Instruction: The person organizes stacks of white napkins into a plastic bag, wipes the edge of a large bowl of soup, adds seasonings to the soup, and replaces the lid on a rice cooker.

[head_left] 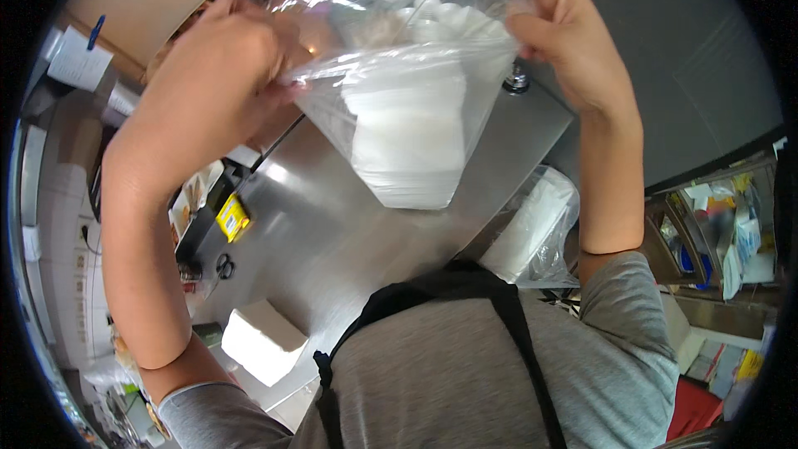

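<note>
Both my hands spread the mouth of a clear plastic bag (pixel 324 112) above a steel counter (pixel 336 243). My left hand (pixel 249 56), slightly blurred, grips the rim at the bag's left side. At the right rim, my right hand (pixel 555 31) pinches the film with its thumb, its index finger stretched out along the top edge. Inside the bag stands a tall stack of thin white items (pixel 408 137), perhaps paper or foam; they fan out near the top, and their exact kind cannot be told.
A white block-shaped stack (pixel 262 340), black-handled scissors (pixel 224 267) and a yellow packet (pixel 233 218) lie at the left. Another plastic bag with white contents (pixel 536 224) is beside the counter's right edge. A metal call bell (pixel 516 80) stands near the far right corner.
</note>
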Demonstrator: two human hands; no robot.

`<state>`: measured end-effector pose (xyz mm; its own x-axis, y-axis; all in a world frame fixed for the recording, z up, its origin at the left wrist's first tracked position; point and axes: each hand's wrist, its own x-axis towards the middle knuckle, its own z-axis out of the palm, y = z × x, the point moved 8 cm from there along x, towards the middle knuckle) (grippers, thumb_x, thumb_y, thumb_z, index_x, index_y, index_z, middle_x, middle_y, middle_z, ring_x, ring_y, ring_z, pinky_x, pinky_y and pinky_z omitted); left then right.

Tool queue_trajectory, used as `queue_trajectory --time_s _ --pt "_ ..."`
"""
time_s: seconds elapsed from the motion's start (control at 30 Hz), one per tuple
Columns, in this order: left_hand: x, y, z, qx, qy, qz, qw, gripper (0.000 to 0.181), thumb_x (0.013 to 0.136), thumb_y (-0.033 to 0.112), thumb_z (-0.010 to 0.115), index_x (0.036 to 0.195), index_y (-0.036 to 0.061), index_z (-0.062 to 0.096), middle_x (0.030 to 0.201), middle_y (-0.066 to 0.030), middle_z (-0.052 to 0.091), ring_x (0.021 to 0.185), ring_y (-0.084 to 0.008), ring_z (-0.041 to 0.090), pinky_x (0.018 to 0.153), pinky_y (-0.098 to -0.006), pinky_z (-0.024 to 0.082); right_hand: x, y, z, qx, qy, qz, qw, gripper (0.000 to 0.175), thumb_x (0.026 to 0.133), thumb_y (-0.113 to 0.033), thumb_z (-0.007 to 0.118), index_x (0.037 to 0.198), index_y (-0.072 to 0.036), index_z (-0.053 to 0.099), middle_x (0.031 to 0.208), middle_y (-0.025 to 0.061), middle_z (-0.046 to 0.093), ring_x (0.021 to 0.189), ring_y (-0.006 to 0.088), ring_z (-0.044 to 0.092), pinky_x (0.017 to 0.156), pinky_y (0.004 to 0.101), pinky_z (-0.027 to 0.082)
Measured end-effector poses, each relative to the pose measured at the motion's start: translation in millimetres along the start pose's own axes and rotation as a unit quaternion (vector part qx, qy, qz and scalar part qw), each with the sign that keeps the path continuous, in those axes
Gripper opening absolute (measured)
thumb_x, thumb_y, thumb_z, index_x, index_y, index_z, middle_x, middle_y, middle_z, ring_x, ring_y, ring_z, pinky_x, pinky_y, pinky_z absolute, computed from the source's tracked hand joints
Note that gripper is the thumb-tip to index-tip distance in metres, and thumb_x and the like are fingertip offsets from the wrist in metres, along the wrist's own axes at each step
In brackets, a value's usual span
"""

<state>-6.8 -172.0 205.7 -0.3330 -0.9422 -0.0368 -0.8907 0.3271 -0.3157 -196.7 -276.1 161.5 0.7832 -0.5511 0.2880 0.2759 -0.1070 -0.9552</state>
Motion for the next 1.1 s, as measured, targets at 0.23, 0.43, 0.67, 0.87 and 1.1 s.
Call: queue_trajectory --time_s 0.23,0.43,0.67,0.87,1.1 --pt "101 45 -50 0.002 0.144 0.087 0.986 0.011 0.085 0.010 0.065 0.094 0.0046 0.068 0.098 -0.0096 0.067 0.102 -0.0249 0.061 0.097 -0.0395 0.041 -47 -25 -99 -0.191 0.302 -0.046 0.933 0.063 0.072 0.013 0.046 0.135 0.009 0.051 0.067 -0.0060 0.051 0.049 0.0026 0.043 0.048 0.0194 0.037" --pt "229 64 -41 0.045 0.264 0.133 0.954 0.010 0.079 0.006 0.062 0.081 0.0104 0.071 0.090 -0.0078 0.067 0.096 -0.0246 0.062 0.088 -0.0400 0.040 -86 -23 -194 -0.293 0.400 -0.037 0.868 0.066 0.076 0.006 0.050 0.143 0.002 0.047 0.091 0.0038 0.064 0.057 0.0049 0.049 0.056 0.0207 0.042" --pt "263 90 -45 -0.048 0.444 0.125 0.886 0.013 0.079 0.005 0.061 0.085 0.0097 0.071 0.092 -0.0069 0.066 0.099 -0.0257 0.060 0.091 -0.0407 0.040 -129 5 -246 -0.317 0.480 -0.012 0.818 0.059 0.088 -0.010 0.063 0.145 -0.005 0.049 0.089 0.0043 0.065 0.069 0.0116 0.057 0.073 0.0266 0.050" --pt "207 102 -32 -0.185 0.493 0.118 0.842 0.031 0.083 0.006 0.063 0.114 0.0111 0.066 0.112 -0.0130 0.064 0.111 -0.0286 0.057 0.101 -0.0418 0.038 -177 10 -193 -0.282 0.532 -0.266 0.753 0.059 0.096 -0.018 0.058 0.150 -0.005 0.038 0.153 0.0164 0.038 0.104 0.0167 0.062 0.090 0.0308 0.050" --pt "227 84 147 -0.622 0.292 -0.016 0.727 0.056 0.103 0.037 0.047 0.148 0.0032 0.039 0.147 -0.0160 0.045 0.138 -0.0265 0.041 0.115 -0.0373 0.030 -222 189 -186 -0.141 0.670 -0.133 0.717 0.075 0.103 -0.048 0.039 0.158 -0.007 0.008 0.164 0.0159 0.007 0.151 0.0311 0.011 0.122 0.0444 0.010"
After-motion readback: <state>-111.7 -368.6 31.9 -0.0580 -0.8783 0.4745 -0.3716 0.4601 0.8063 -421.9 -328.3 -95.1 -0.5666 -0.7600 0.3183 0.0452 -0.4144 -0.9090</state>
